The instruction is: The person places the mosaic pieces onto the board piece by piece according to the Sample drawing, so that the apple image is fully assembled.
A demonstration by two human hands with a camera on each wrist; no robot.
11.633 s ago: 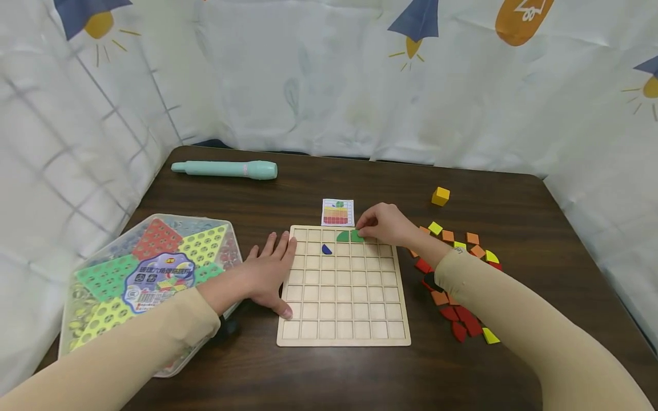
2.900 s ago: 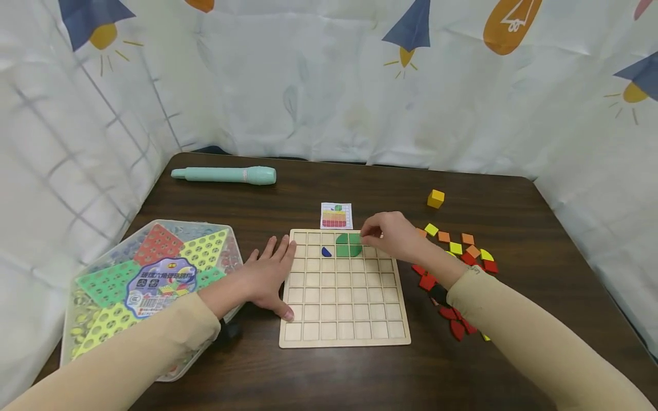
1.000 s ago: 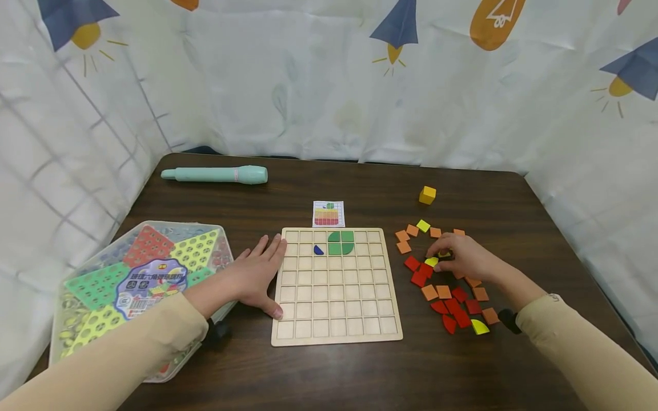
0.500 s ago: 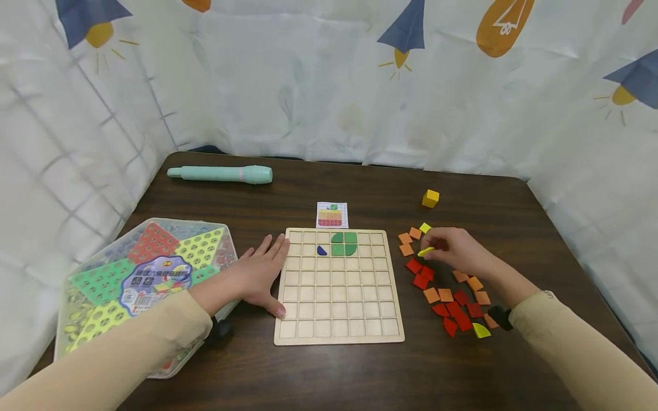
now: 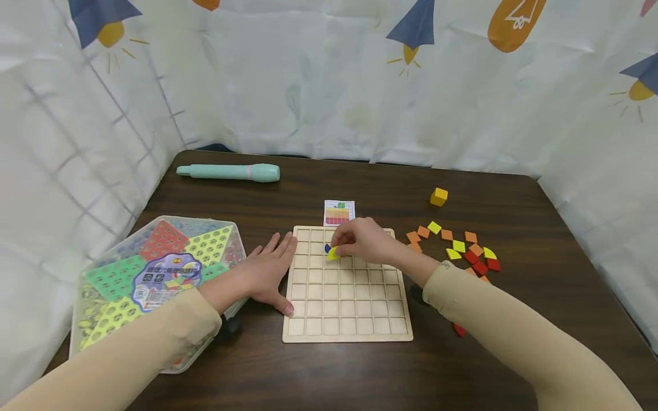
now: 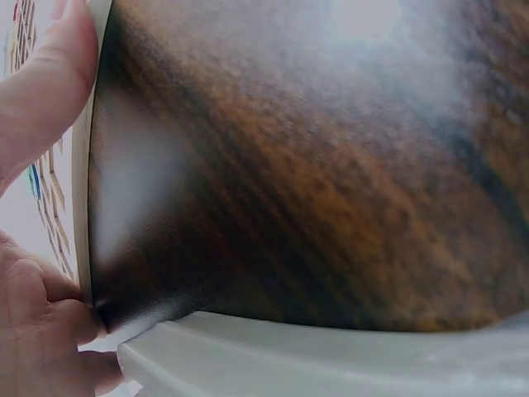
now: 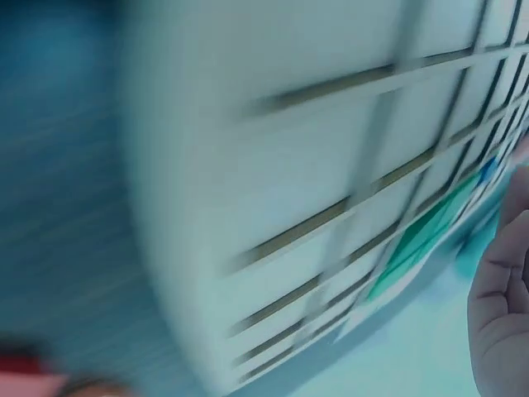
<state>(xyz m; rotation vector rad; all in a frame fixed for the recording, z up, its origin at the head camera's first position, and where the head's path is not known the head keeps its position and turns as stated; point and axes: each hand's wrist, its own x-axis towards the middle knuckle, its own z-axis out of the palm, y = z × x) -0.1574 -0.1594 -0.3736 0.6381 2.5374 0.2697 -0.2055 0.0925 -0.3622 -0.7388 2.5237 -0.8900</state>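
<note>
My right hand (image 5: 365,240) pinches a yellow tile (image 5: 333,253) over the upper part of a wooden grid board (image 5: 349,308). The tile is right beside a blue half-round piece (image 5: 327,248) in one cell. Green tiles (image 7: 421,240) lie in the board's cells in the right wrist view; the right hand hides them in the head view. My left hand (image 5: 269,274) rests with spread fingers along the board's left edge. In the left wrist view, its thumb (image 6: 50,74) lies at the board's rim.
A small printed picture card (image 5: 338,213) lies behind the board. Orange, red and yellow tiles (image 5: 458,246) are scattered to the right, partly under the right arm. A clear box (image 5: 167,279) stands left, a teal stick-shaped object (image 5: 228,172) and yellow cube (image 5: 439,197) farther back.
Several green tiles came to form a group on the board. My right hand then picked a yellow tile from the pile and moved left over the board. The left hand stayed put.
</note>
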